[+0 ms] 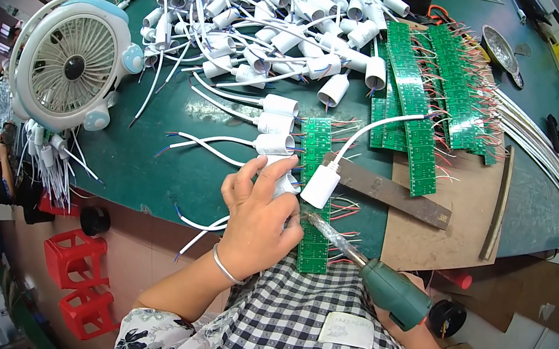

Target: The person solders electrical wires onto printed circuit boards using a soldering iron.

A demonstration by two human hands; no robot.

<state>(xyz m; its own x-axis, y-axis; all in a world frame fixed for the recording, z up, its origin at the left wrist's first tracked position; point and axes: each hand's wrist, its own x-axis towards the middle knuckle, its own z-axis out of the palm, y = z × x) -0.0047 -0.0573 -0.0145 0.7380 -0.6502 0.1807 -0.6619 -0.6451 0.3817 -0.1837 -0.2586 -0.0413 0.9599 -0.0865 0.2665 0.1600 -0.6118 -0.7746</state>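
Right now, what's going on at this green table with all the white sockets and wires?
A person is soldering. Their left hand presses a white socket against a narrow green circuit strip, while a green-handled soldering iron points its tip at the strip; the right hand is hidden. A heap of wired white sockets, more green strips and a small fan lie around.

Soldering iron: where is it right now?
Head view, lower centre-right: the green-handled soldering iron lies across the checked apron, its tip at the green circuit board strip beside the left hand.
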